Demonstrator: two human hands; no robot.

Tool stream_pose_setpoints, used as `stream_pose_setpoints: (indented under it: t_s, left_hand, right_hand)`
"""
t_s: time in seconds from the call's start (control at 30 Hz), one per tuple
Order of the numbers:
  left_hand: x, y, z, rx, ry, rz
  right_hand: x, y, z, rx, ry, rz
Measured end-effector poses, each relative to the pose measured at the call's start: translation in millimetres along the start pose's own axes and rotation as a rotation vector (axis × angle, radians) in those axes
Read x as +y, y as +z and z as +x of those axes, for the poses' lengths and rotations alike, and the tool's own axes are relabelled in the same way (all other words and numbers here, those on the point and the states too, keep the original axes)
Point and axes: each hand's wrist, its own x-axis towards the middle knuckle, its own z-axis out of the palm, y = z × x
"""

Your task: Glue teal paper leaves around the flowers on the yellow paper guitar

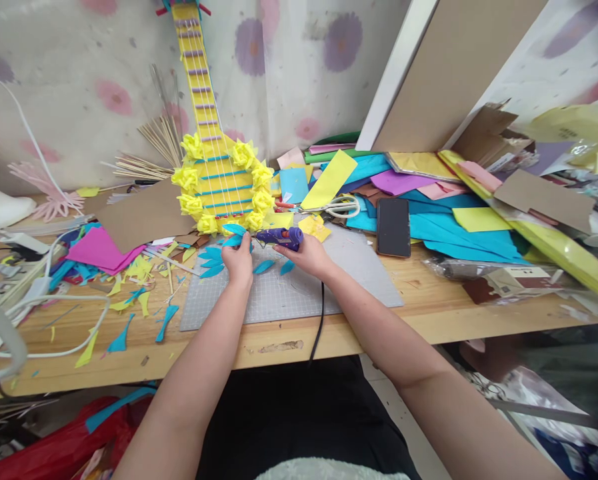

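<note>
My right hand (306, 253) is closed around a purple glue gun (281, 237), whose nozzle points left. A black cord hangs from it over the table's front edge. Pinched in my left hand (239, 259) is a blue leaf-shaped paper piece (233, 229), close to the nozzle. More blue paper leaves (263, 267) lie on the grey cutting mat (349, 280) below and beside my hands. Just behind stands a yellow paper guitar (223, 180) with strings and a border of yellow paper flowers, leaning upright.
Scissors (343, 207) and a phone (393, 227) lie to the right, near stacked coloured paper (449, 227). Paper scraps (121, 333), cardboard (139, 207) and white cables (53, 300) cover the left side. Wooden sticks (146, 167) are behind. A large board (429, 73) leans at the back.
</note>
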Motion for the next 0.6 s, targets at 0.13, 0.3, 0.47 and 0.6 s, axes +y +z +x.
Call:
stream_pose_setpoints:
  t_s: [0.13, 0.3, 0.47, 0.6]
  left_hand:
    - [0.0, -0.8, 0.2, -0.002, 0.009, 0.0]
    - [-0.3, -1.3, 0.7, -0.005, 0.004, 0.012]
    - [0.8, -0.5, 0.0, -0.005, -0.027, -0.008]
    - [2.0, -0.2, -0.6, 0.012, -0.046, 0.012]
  right_hand:
    - [-1.1, -1.7, -0.9, 0.013, 0.001, 0.022]
    - [0.5, -1.8, -0.1, 0.009, 0.008, 0.037]
    - [1.5, -1.3, 1.4, 0.021, 0.04, 0.009]
    - [1.7, -3.1, 1.0, 0.018, 0.03, 0.031]
